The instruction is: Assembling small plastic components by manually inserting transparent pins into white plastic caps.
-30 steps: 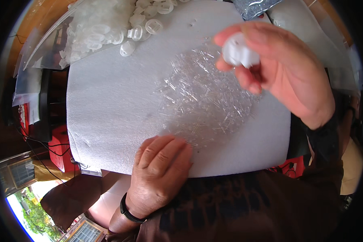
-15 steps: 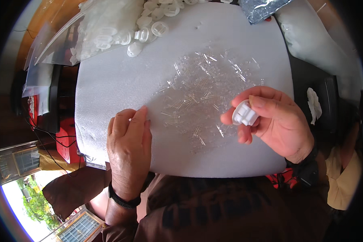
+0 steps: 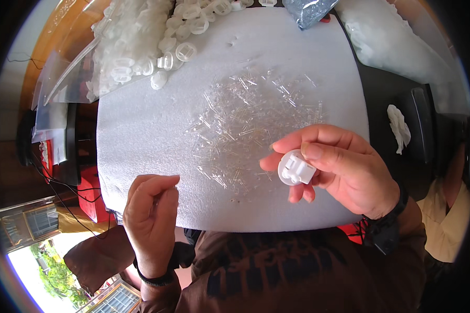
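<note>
"What has been changed?"
"The cap (image 3: 296, 168), gripped between the right hand (image 3: 356, 169)'s thumb and fingers, has been lowered to four o'clock over the sheet (image 3: 136, 125). The left hand (image 3: 152, 208), laid flatter half a second ago, has been curled at seven o'clock, its thumb and forefinger drawn close."
"Is anything held there?"
"That cannot be told; one of the pins (image 3: 261, 122), scattered mid-sheet, could be hidden."
"What is meant by it?"
"The cap's inner side is left exposed, seemingly ready for handling."
</note>
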A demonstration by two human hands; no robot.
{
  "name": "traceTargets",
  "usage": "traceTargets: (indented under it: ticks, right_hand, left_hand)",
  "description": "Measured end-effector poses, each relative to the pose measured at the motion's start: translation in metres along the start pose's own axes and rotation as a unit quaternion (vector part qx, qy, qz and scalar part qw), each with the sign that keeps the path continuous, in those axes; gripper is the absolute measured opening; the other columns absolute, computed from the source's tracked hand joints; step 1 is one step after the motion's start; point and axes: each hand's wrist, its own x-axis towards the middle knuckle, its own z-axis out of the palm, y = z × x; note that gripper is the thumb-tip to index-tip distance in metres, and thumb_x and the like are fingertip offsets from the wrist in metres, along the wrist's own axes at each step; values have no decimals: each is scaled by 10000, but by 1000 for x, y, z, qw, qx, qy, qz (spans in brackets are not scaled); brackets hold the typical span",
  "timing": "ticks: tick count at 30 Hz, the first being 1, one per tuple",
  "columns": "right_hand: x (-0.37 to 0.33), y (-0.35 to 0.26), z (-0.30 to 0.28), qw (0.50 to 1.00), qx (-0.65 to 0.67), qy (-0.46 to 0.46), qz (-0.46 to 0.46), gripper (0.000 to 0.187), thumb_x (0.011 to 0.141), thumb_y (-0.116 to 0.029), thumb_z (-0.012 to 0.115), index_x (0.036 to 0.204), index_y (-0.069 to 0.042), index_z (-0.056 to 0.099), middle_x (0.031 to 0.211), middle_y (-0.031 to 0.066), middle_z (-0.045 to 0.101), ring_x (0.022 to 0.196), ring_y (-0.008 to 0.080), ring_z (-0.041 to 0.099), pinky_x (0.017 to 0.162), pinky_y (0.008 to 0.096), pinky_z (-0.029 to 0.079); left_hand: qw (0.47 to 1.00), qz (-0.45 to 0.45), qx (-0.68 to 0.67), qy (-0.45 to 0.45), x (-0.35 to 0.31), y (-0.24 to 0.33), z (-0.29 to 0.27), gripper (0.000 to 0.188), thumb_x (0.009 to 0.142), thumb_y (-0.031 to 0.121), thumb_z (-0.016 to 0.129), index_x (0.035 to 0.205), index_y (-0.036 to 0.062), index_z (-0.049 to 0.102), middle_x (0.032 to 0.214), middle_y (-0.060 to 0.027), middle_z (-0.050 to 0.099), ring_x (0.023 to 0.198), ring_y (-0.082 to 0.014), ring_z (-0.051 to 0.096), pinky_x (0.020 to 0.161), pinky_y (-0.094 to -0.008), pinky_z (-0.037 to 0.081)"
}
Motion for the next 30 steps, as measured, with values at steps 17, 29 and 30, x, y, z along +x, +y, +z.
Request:
traceTargets:
  ticks: [17,29,30]
  right_hand:
    - [-14,-3,0,987,94,-109,-73,338,1001,-111,396,1318,-7,446,1276,125,498,1022,196,589,841,327,498]
    - [-9,4,-4,985,96,-105,-99,274,965,-97,460,1228,-21,465,1284,215,487,1015,277,615,852,395,519]
    - [-9,4,-3,987,80,-90,-107,258,951,-122,487,1194,-33,483,1281,269,485,987,314,629,831,428,533]
  left_hand:
    - [778,-86,-581,-222,14,27,58,126,913,75,589,1016,2,583,917,-130,649,666,-121,572,596,-240,482]
    - [776,-67,-586,-225,18,22,64,128,909,58,586,1025,5,581,939,-124,653,725,-120,586,612,-240,488]
    - [776,-59,-587,-224,18,21,64,130,905,48,588,1028,5,581,946,-123,653,756,-122,594,619,-241,493]
